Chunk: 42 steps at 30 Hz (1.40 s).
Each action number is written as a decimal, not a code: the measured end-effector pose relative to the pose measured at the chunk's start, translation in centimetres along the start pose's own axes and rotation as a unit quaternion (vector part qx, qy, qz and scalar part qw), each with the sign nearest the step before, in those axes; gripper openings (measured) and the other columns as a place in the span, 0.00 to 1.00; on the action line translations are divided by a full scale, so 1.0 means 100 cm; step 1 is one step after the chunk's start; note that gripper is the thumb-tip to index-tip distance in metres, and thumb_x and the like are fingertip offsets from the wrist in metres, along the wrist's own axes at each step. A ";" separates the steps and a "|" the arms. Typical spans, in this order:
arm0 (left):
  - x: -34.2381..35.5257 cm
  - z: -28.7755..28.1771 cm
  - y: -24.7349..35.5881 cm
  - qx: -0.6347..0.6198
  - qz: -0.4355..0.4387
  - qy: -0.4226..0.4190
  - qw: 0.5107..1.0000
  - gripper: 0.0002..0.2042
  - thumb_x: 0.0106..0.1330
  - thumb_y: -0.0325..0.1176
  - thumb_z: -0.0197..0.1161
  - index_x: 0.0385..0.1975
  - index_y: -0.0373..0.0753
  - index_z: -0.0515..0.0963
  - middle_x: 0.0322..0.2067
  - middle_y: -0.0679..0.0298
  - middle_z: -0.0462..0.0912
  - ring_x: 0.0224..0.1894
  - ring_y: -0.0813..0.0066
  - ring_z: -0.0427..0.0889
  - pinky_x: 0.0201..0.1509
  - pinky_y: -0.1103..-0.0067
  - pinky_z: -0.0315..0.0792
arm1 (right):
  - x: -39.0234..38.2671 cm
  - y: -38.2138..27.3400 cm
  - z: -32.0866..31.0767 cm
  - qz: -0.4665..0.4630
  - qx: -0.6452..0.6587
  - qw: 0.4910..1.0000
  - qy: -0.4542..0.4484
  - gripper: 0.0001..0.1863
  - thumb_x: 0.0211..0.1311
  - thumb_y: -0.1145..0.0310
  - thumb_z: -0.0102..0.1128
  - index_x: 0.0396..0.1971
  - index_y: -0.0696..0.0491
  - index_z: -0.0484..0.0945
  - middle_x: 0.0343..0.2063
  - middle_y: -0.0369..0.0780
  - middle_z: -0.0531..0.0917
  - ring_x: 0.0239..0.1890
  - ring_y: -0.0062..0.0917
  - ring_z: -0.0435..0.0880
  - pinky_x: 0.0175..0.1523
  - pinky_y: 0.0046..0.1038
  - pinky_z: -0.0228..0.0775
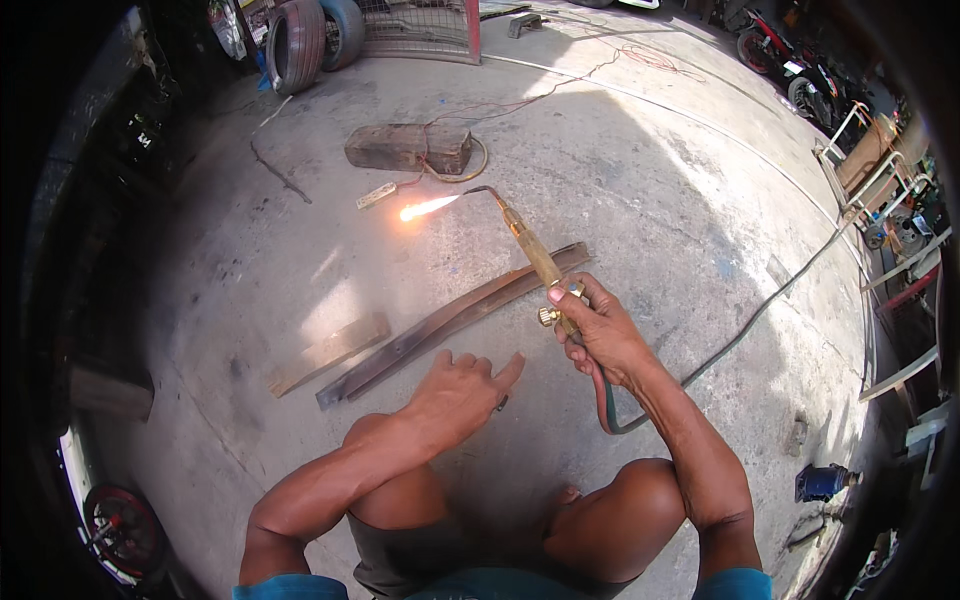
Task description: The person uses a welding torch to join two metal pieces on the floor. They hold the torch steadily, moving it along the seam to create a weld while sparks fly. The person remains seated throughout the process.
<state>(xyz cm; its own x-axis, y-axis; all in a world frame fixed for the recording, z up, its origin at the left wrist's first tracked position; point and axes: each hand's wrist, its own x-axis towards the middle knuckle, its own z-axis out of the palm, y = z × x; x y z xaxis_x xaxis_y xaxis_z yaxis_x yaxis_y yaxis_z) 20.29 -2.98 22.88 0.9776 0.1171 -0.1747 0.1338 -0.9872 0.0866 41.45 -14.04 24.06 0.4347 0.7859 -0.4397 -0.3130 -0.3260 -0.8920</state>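
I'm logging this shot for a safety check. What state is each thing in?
Torch: lit, flame burning at its tip.
Right hand: closed around the torch handle.
Left hand: open, holding nothing.
Long metal bar: lying flat on the concrete.
Hose: trailing loose across the floor.

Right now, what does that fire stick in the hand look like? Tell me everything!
The torch is a slim brass-coloured tool with a thin dark neck bent at the tip. A bright orange-white flame shoots from that tip toward the left, above the concrete floor. Small brass knobs sit near its base, where red and green hoses trail away. The right hand grips its lower end, tilting it up and away. The left hand is not touching it.
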 end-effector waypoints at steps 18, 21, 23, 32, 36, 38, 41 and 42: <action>0.132 -0.033 -0.007 -0.352 -0.085 0.175 0.915 0.20 0.73 0.42 0.59 0.55 0.32 0.76 0.30 0.41 0.85 0.38 0.40 0.86 0.44 0.55 0.77 | -0.037 -0.004 -0.012 0.011 -0.028 0.998 0.050 0.16 0.76 0.56 0.59 0.53 0.48 0.69 0.22 0.35 0.75 0.11 0.15 0.70 0.12 0.21 0.59; 0.138 -0.015 -0.024 -0.413 -0.051 0.187 0.890 0.27 0.74 0.50 0.58 0.60 0.32 0.73 0.27 0.44 0.85 0.37 0.41 0.86 0.43 0.56 0.77 | -0.038 -0.010 0.001 0.024 -0.040 0.998 0.044 0.15 0.76 0.56 0.58 0.53 0.48 0.69 0.22 0.35 0.75 0.11 0.16 0.70 0.12 0.21 0.59; 0.139 -0.013 -0.034 -0.413 -0.050 0.189 0.890 0.24 0.75 0.48 0.57 0.55 0.30 0.75 0.35 0.41 0.85 0.41 0.39 0.85 0.48 0.55 0.77 | -0.033 -0.015 0.012 0.032 -0.088 0.995 0.036 0.16 0.76 0.56 0.59 0.53 0.49 0.69 0.23 0.35 0.76 0.12 0.16 0.70 0.14 0.21 0.60; 0.132 0.020 -0.044 -0.475 -0.084 0.172 0.859 0.13 0.68 0.34 0.60 0.35 0.26 0.75 0.23 0.41 0.81 0.30 0.40 0.85 0.37 0.57 0.78 | -0.021 0.005 0.028 0.051 -0.166 0.985 0.009 0.28 0.75 0.54 0.60 0.63 0.42 0.54 0.28 0.40 0.77 0.13 0.17 0.72 0.12 0.22 0.61; 0.127 0.005 -0.050 -0.466 -0.097 0.143 0.868 0.13 0.68 0.35 0.61 0.34 0.27 0.74 0.24 0.41 0.82 0.30 0.41 0.85 0.36 0.58 0.78 | -0.013 0.009 0.012 0.043 -0.150 0.988 0.008 0.28 0.74 0.55 0.61 0.58 0.41 0.50 0.33 0.43 0.77 0.13 0.17 0.70 0.11 0.21 0.61; 0.127 0.008 -0.056 -0.455 -0.106 0.160 0.870 0.13 0.68 0.36 0.61 0.34 0.28 0.74 0.24 0.41 0.82 0.30 0.41 0.86 0.37 0.57 0.78 | -0.006 0.009 0.014 0.043 -0.150 0.988 0.001 0.26 0.74 0.55 0.61 0.54 0.42 0.50 0.35 0.45 0.77 0.13 0.16 0.69 0.11 0.21 0.61; 0.129 0.014 -0.064 -0.450 -0.115 0.127 0.876 0.14 0.67 0.38 0.61 0.36 0.29 0.75 0.26 0.42 0.84 0.33 0.42 0.86 0.40 0.56 0.79 | 0.001 0.017 0.020 0.054 -0.161 0.985 0.009 0.25 0.75 0.56 0.60 0.54 0.42 0.51 0.36 0.44 0.77 0.14 0.16 0.70 0.11 0.20 0.60; 0.131 0.017 -0.065 -0.447 -0.121 0.110 0.880 0.15 0.67 0.39 0.61 0.37 0.29 0.76 0.28 0.42 0.84 0.34 0.42 0.87 0.42 0.56 0.79 | 0.003 0.024 0.020 0.048 -0.172 0.984 0.009 0.24 0.76 0.56 0.59 0.53 0.43 0.52 0.36 0.44 0.78 0.14 0.16 0.70 0.11 0.20 0.59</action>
<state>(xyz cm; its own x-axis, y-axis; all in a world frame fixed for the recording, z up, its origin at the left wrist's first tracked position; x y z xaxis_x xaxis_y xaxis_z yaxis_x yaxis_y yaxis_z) 31.99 4.80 18.33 0.8976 0.4272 -0.1084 0.3202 -0.4631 0.8264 39.12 -13.52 21.98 0.4335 0.7339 -0.5230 -0.0511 -0.5594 -0.8273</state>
